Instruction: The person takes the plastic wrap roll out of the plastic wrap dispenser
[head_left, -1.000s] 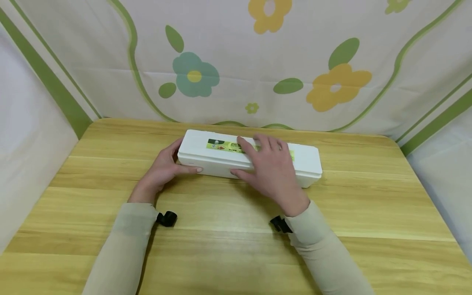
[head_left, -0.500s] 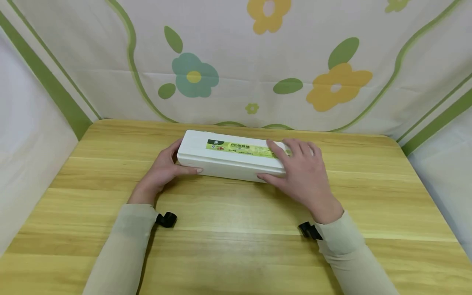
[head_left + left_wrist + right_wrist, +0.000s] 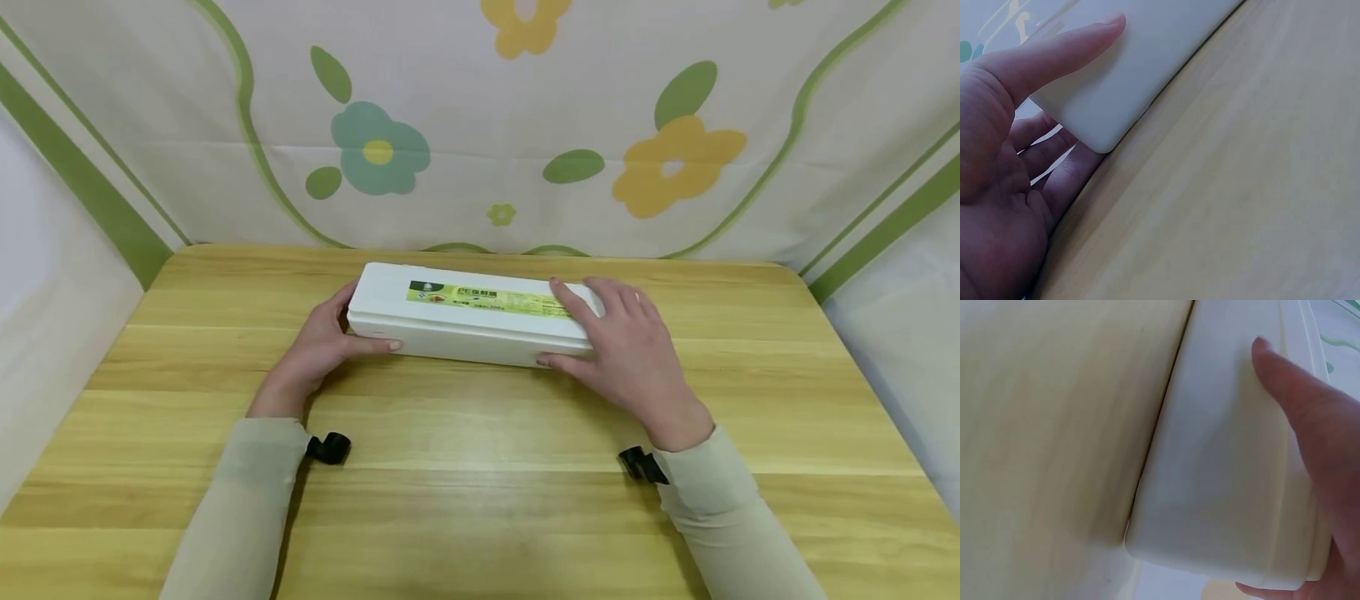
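A long white cling film box (image 3: 465,337) with a green and yellow label (image 3: 487,300) on its lid lies on the table, slightly slanted. My left hand (image 3: 318,346) holds its left end, thumb along the front face and the other fingers behind that end. In the left wrist view, the fingers (image 3: 1047,150) reach round the box's end near the tabletop. My right hand (image 3: 633,358) grips the right end: its thumb presses the front face, and the fingers spread over the lid and far side. In the right wrist view, a lid seam runs along the box (image 3: 1210,475).
The wooden table (image 3: 480,500) extends in front of and beside the box. Behind it hangs a white curtain (image 3: 480,100) with printed flowers, and white cloth also hangs at both sides. Small black wrist cameras (image 3: 330,448) sit at the sleeve cuffs.
My right hand has slid rightward along the box from its middle to its right end, uncovering more of the label. My left hand keeps its hold, and the head view has shifted slightly.
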`<act>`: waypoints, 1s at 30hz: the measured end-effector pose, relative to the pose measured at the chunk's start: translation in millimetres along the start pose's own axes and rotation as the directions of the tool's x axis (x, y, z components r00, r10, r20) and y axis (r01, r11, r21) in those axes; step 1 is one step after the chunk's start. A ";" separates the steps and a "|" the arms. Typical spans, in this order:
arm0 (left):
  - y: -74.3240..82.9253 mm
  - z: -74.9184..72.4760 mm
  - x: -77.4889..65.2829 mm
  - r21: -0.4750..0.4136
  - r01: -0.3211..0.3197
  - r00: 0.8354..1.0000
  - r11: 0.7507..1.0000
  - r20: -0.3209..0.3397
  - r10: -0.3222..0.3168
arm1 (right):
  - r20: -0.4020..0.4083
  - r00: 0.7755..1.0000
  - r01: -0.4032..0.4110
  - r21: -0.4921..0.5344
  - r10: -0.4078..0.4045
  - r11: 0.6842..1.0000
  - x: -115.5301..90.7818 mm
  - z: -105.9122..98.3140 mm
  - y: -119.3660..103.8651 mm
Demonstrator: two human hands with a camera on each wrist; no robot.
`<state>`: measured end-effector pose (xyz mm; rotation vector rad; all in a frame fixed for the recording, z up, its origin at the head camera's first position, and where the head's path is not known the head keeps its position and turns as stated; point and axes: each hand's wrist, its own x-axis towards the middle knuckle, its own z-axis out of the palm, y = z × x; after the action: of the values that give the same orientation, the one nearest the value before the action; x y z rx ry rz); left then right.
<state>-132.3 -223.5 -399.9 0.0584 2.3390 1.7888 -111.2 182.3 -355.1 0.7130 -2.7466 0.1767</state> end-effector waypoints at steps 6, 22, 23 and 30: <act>-0.1 -0.1 -0.6 -0.003 -0.004 1.000 1.000 0.002 0.004 | 0.006 1.000 0.008 -0.017 -0.008 1.000 0.0 2.1 0.6; 3.8 -0.6 -2.6 0.012 -0.010 1.000 1.000 0.000 0.010 | -0.027 0.999 0.017 -0.015 -0.017 1.000 2.1 2.8 -0.2; 3.7 -0.6 -2.5 0.012 -0.011 1.000 1.000 0.001 0.011 | -0.028 0.999 0.016 -0.014 -0.017 1.000 2.0 2.8 -0.2; 2.2 -1.1 -1.6 0.009 -0.010 1.000 1.000 0.003 0.010 | -0.041 0.999 0.022 -0.015 -0.022 1.000 1.4 3.8 -0.2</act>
<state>-131.2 -224.2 -397.4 0.0742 2.3489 1.7819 -113.2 180.7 -358.3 0.7274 -2.6971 0.1651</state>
